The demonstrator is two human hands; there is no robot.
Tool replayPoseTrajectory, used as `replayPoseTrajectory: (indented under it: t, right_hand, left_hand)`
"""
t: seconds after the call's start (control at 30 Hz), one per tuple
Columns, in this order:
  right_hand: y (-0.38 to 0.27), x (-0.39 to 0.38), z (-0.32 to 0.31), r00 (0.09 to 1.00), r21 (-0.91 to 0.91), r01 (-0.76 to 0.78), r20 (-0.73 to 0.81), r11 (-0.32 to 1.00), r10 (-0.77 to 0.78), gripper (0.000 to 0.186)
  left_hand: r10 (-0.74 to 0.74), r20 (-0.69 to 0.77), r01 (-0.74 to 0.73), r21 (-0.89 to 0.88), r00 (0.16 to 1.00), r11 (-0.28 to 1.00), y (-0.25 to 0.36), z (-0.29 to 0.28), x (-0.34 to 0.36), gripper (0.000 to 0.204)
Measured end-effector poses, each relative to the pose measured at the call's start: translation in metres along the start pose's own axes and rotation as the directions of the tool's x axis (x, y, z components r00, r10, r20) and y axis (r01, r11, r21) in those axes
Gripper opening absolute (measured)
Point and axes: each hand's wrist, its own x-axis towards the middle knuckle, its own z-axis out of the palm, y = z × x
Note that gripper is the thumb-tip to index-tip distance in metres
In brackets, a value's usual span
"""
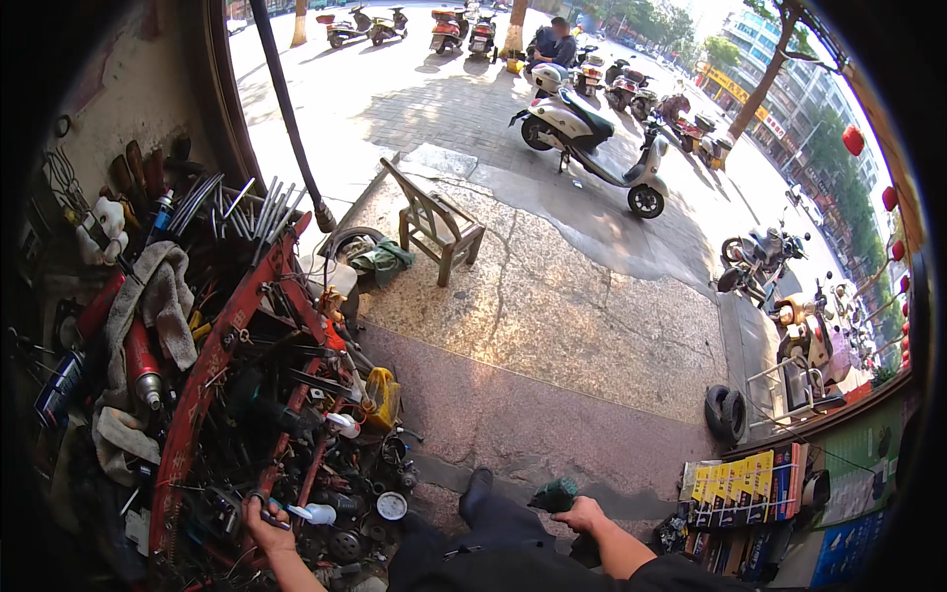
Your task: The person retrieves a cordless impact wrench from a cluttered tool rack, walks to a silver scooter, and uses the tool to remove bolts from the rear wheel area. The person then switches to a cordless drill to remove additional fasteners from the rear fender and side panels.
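Right hand [584, 515] grips a bulky dark-green object [554, 494], likely steadying it; left hand [268, 527] has curled fingers beside a red metal frame [210, 373], contents unclear.

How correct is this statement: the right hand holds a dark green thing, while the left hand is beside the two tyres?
Not fully: the left hand is wrongly placed. The head view shows it at the pile of tools and parts, on the left side. The right hand does hold a dark green thing.
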Motion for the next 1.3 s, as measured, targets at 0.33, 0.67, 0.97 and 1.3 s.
replayPoseTrajectory:
  t: [0.33,0.67,0.97,1.3]
  right_hand:
    - [0.030,0.082,-0.064,0.967,-0.007,0.179,-0.183,0.984,-0.177,0.069]
    - [0.043,0.102,-0.117,0.991,0.167,0.069,-0.124,0.984,-0.048,0.061]
    - [0.118,0.131,-0.092,0.968,0.053,-0.015,-0.250,0.998,0.028,0.064]
    - [0.155,0.236,-0.100,0.960,-0.086,0.172,-0.209,0.981,-0.187,0.059]
  left_hand:
    - [-0.246,0.722,0.557,-0.227,0.647,0.799,-0.079,0.216,-0.099,0.040]
    - [-0.354,0.593,0.544,-0.173,0.723,0.821,-0.106,0.362,-0.131,0.032]
    - [-0.320,0.617,0.579,-0.276,0.719,0.767,-0.115,0.381,-0.128,0.024]
    - [-0.212,0.519,0.451,-0.390,0.828,0.803,-0.115,0.324,-0.131,0.015]
